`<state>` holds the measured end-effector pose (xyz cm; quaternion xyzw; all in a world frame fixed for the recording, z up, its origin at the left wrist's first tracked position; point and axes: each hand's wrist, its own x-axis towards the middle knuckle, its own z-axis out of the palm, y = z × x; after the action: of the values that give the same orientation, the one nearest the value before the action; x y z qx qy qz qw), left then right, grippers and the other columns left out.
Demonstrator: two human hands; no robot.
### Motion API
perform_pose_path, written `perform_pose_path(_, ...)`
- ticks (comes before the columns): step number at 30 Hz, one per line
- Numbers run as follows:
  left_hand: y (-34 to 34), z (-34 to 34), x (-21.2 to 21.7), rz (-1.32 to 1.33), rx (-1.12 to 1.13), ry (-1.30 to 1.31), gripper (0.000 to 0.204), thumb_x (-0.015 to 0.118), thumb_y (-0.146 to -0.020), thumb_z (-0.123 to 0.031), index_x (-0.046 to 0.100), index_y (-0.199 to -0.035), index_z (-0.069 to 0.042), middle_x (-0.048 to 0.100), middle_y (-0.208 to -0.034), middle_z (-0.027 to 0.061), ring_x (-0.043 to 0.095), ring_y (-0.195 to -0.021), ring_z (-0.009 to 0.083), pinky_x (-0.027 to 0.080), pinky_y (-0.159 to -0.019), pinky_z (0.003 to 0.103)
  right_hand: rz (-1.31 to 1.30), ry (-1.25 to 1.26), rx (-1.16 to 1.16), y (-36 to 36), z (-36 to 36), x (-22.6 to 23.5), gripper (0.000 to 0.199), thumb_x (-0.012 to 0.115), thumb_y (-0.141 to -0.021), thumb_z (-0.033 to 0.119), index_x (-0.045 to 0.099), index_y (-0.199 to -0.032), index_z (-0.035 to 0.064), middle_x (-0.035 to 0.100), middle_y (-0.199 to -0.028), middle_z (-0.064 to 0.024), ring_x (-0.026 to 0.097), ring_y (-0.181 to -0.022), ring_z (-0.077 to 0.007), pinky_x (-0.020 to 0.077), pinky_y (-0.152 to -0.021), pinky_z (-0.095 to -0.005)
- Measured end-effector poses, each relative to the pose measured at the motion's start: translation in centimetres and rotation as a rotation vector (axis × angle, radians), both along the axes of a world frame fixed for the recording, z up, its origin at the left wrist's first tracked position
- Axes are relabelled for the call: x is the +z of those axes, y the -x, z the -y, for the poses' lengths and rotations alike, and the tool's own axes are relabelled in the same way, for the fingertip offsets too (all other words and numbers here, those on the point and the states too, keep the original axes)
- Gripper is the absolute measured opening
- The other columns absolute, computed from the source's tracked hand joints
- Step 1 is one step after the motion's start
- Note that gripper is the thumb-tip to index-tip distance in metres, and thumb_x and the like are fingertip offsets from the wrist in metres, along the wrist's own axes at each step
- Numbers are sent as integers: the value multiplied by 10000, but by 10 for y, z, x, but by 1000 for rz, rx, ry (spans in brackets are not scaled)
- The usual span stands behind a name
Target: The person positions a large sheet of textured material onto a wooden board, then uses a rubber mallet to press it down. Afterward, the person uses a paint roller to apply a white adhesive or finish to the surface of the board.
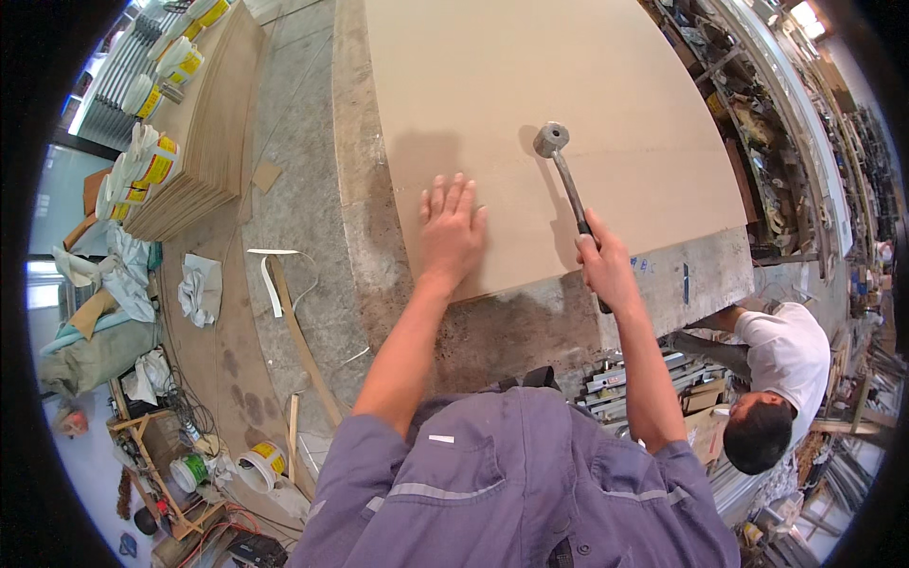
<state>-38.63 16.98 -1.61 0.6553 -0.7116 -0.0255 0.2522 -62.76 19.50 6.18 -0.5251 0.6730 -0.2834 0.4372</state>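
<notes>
A wide tan board (625,85) lies flat on a worn workbench (355,189). My left hand (452,227) rests palm down near the board's left edge, its fingers stretched out and holding nothing. In my right hand (606,267) is a hammer (570,180), gripped by its dark handle. The round metal hammer head is over the board, with a shadow beside it; whether it touches the surface I cannot tell.
On the left stands a stack of boards (204,142) with white-and-yellow buckets (156,161) on top. Wood strips (301,341) and crumpled sheeting (201,289) lie on the floor. At right, a person in a white shirt (786,350) bends near metal profiles. Cluttered shelving (757,142) runs beyond the bench.
</notes>
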Motion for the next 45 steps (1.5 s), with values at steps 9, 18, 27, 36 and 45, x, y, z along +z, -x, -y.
perform_pose_path(9,-21,-13,3,26,105,-59,596,506,-946,-389,409,-1415,-34,358,-1501,133,230,-1429,332,138,-1178,485,-137,265,121,-24,-7,-26,506,527,-914,188,473,-1394,37,559,-704,-40,492,-539,-126,455,-543,-302)
perform_pose_path(18,-40,-20,7,-172,50,9,666,588,-909,-285,315,-1433,21,396,-1428,231,318,-1366,396,239,-1144,479,-43,127,152,-61,-13,-7,449,523,-904,149,508,-1335,25,616,-870,-226,613,-783,-312,492,-709,-391)
perform_pose_path(27,-52,-31,-4,-509,134,120,597,538,-946,-236,311,-1436,18,395,-1409,285,341,-1329,458,275,-1116,496,-82,319,333,-116,-25,-20,427,544,-897,140,522,-1314,53,631,-880,-284,624,-834,-442,502,-736,-475)
perform_pose_path(36,-43,-43,20,-245,19,66,506,545,-942,-285,479,-1348,10,435,-1417,237,311,-1369,427,234,-1139,510,-166,181,273,-83,-18,-27,410,541,-911,220,546,-1302,100,642,-894,-266,634,-865,-422,498,-758,-475)
perform_pose_path(45,-21,-37,12,18,-57,28,488,554,-933,-311,530,-1331,-31,425,-1443,202,279,-1394,409,188,-1160,506,-273,158,-212,95,35,-48,518,504,-913,209,444,-1403,51,602,-712,-107,523,-436,-163,453,-410,-340)
